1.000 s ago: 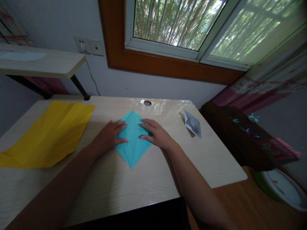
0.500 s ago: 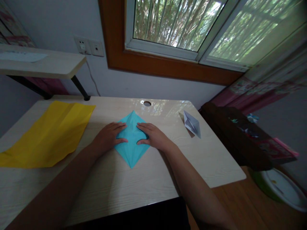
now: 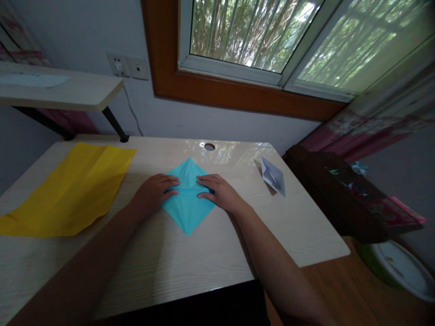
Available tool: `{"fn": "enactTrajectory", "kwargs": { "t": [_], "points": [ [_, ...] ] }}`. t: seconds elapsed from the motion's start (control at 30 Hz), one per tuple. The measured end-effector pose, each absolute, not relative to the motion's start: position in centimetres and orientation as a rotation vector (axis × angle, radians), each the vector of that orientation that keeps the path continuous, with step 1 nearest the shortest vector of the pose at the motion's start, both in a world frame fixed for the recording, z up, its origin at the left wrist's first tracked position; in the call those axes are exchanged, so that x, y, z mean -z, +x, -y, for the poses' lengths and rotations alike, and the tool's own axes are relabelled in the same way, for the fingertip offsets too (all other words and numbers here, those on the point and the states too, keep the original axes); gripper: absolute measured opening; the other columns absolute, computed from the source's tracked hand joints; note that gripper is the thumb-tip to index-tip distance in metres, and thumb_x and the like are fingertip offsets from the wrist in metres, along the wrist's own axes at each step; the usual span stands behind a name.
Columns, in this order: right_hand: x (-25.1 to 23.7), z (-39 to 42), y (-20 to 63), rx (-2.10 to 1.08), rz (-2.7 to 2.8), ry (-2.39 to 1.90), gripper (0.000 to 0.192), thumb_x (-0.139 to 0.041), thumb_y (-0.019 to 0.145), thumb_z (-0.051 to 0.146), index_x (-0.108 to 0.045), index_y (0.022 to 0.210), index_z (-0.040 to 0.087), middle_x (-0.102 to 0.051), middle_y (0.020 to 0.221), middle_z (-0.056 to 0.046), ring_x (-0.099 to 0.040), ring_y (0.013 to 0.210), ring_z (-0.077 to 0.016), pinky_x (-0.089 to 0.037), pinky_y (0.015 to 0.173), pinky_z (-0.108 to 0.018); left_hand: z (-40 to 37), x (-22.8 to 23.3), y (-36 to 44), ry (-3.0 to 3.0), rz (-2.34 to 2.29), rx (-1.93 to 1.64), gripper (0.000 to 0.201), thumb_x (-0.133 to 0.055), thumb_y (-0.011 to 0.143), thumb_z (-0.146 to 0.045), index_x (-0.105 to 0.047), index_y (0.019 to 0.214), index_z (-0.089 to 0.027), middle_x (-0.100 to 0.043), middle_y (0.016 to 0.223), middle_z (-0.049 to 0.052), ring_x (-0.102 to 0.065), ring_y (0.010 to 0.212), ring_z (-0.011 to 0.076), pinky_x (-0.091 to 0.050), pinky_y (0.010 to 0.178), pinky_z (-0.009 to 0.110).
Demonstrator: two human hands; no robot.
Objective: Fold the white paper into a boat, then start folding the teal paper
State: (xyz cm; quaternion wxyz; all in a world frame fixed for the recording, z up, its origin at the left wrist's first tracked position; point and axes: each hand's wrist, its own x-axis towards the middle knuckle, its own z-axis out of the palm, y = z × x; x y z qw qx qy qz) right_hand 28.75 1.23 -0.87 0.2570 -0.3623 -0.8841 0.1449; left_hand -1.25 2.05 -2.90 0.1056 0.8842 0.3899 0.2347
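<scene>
A turquoise sheet of origami paper (image 3: 190,210), diamond-shaped and creased, lies on the desk in front of me. A horizontal ridge crosses it between my hands. My left hand (image 3: 157,189) is at its left corner, fingers on the upper part and thumb just below the ridge, drawing the paper between them. At the right corner my right hand (image 3: 221,189) has the same hold, its thumb a little below the fingers. Both side corners of the sheet are partly covered by my hands.
Yellow paper (image 3: 78,190) lies creased on the desk (image 3: 163,276) at left. A folded whitish paper piece (image 3: 273,176) stands toward the right edge. A raised shelf (image 3: 84,93) is at the back left, and a cable hole (image 3: 210,147) at the back edge.
Both thumbs have moved up closer to the fingers. A horizontal ridge now shows across the turquoise paper, and its lower tip has shifted slightly upward.
</scene>
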Motion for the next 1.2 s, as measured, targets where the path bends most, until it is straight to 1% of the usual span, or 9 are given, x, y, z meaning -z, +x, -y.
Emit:
{"fn": "enactTrajectory", "kwargs": {
  "t": [0.1,0.2,0.3,0.4,0.57,0.73,0.83,1.0,1.2],
  "points": [
    [0.9,-1.2,28.7,-0.396,2.388,-0.978,0.049,-0.074,0.088,0.043,-0.066,0.132,0.024,-0.068,0.132,-0.012,-0.062,0.123,-0.0284,-0.048,0.106,-0.051,-1.8,2.5,-1.1,2.600,-1.199,-0.698,0.032,-0.058,0.097,-0.043,-0.071,0.120,-0.025,-0.072,0.127,0.007,-0.065,0.119,0.0269,-0.041,0.111,0.052],
    [0.9,-1.2,28.6,-0.361,2.397,-0.963,0.040,-0.070,0.092,0.041,-0.069,0.128,0.023,-0.071,0.128,-0.011,-0.064,0.119,-0.0273,-0.049,0.104,-0.048,-1.5,1.9,-0.9,2.609,-1.242,-0.681,0.026,-0.058,0.097,-0.039,-0.073,0.115,-0.027,-0.075,0.122,0.005,-0.068,0.115,0.0266,-0.036,0.114,0.055],
    [0.8,-1.2,28.5,-0.307,2.412,-0.949,0.029,-0.064,0.096,0.039,-0.073,0.119,0.024,-0.074,0.121,-0.009,-0.066,0.113,-0.0264,-0.049,0.101,-0.046,-1.3,1.5,-0.7,2.628,-1.238,-0.665,0.023,-0.057,0.097,-0.036,-0.075,0.109,-0.027,-0.076,0.118,0.004,-0.069,0.111,0.0261,-0.035,0.113,0.055],
    [0.6,-1.1,28.4,-0.271,2.431,-0.940,0.023,-0.060,0.099,0.035,-0.076,0.111,0.023,-0.076,0.114,-0.007,-0.067,0.106,-0.0253,-0.050,0.097,-0.044,-1.3,1.3,-0.6,2.654,-1.225,-0.655,0.023,-0.056,0.098,-0.036,-0.076,0.105,-0.027,-0.077,0.116,0.004,-0.070,0.108,0.0262,-0.037,0.112,0.055],
    [0.3,-0.8,28.3,-0.240,2.434,-0.995,0.026,-0.054,0.102,0.034,-0.077,0.104,0.023,-0.077,0.104,-0.008,-0.067,0.097,-0.0240,-0.051,0.089,-0.041,-1.3,1.4,-0.4,2.651,-1.214,-0.708,0.025,-0.055,0.099,-0.037,-0.077,0.105,-0.027,-0.078,0.112,0.003,-0.071,0.104,0.0247,-0.040,0.111,0.051],
    [0.0,-0.6,28.1,-0.194,2.401,-1.038,0.029,-0.052,0.102,0.038,-0.077,0.102,0.022,-0.077,0.102,-0.009,-0.065,0.093,-0.0245,-0.051,0.086,-0.040,-1.3,1.6,-0.5,2.633,-1.182,-0.843,0.025,-0.055,0.099,-0.037,-0.077,0.104,-0.026,-0.078,0.111,0.003,-0.072,0.101,0.0232,-0.044,0.108,0.046],
    [-0.1,-0.6,28.1,-0.208,2.406,-1.026,0.029,-0.052,0.102,0.037,-0.077,0.101,0.021,-0.077,0.101,-0.009,-0.065,0.092,-0.0245,-0.051,0.086,-0.040,-1.2,1.6,-0.5,2.642,-1.166,-0.846,0.026,-0.055,0.099,-0.036,-0.077,0.105,-0.024,-0.078,0.111,0.004,-0.070,0.102,0.0238,-0.048,0.103,0.044],
    [-0.4,-0.6,28.3,-0.215,2.412,-1.015,0.029,-0.052,0.102,0.036,-0.077,0.100,0.022,-0.076,0.100,-0.009,-0.065,0.093,-0.0243,-0.051,0.086,-0.040,-1.0,1.1,-0.5,2.640,-1.235,-0.804,0.026,-0.055,0.098,-0.035,-0.077,0.104,-0.024,-0.077,0.107,0.006,-0.068,0.099,0.0256,-0.051,0.094,0.043],
    [-0.7,-0.8,29.1,-0.188,2.407,-1.044,0.031,-0.051,0.103,0.037,-0.077,0.098,0.022,-0.076,0.099,-0.009,-0.064,0.093,-0.0251,-0.050,0.087,-0.042,-1.1,0.8,-0.7,2.635,-1.302,-0.825,0.025,-0.055,0.097,-0.036,-0.077,0.098,-0.023,-0.077,0.102,0.006,-0.066,0.096,0.0266,-0.051,0.093,0.044]
  ]
}}
